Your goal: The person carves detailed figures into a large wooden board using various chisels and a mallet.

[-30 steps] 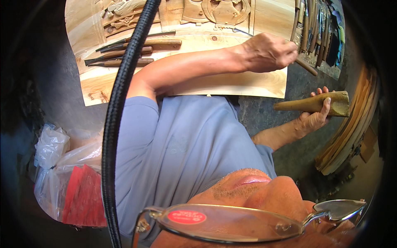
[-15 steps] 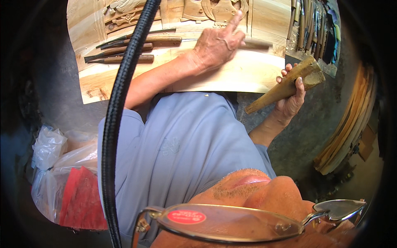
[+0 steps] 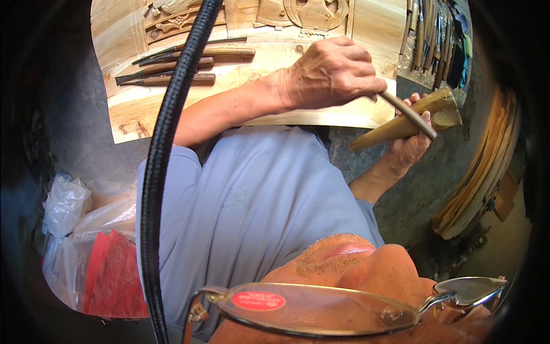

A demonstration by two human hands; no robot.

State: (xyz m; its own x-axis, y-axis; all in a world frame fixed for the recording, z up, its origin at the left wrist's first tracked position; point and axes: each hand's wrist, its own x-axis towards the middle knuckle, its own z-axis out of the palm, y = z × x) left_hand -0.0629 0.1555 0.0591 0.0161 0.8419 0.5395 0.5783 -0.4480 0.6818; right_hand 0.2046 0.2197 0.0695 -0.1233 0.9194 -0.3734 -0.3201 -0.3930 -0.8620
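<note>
My left hand [image 3: 335, 71] is closed in a fist around a carving chisel [image 3: 404, 110], raised over the front right of a carved wooden panel [image 3: 321, 117]. Its round wooden handle points down to the right, passing in front of the mallet; the blade is hidden by the hand. Off the panel's right corner, my right hand [image 3: 408, 150] grips a tapered wooden mallet [image 3: 444, 109], wide end up to the right and narrow end toward my body. Several more chisels [image 3: 183, 79] lie side by side on the panel's left part.
Carved relief [image 3: 315, 14] fills the panel's far side. At the far right lies a row of many tools [image 3: 427, 40]. Curved wooden strips [image 3: 478, 172] stand at the right. Plastic bags [image 3: 69, 200] and a red piece [image 3: 114, 275] are at the lower left. A black cable [image 3: 166, 132] crosses the view.
My left hand, earlier spread with a finger pointing at the relief, has picked up the chisel from the panel and come nearer and right. The mallet has shifted slightly right and down.
</note>
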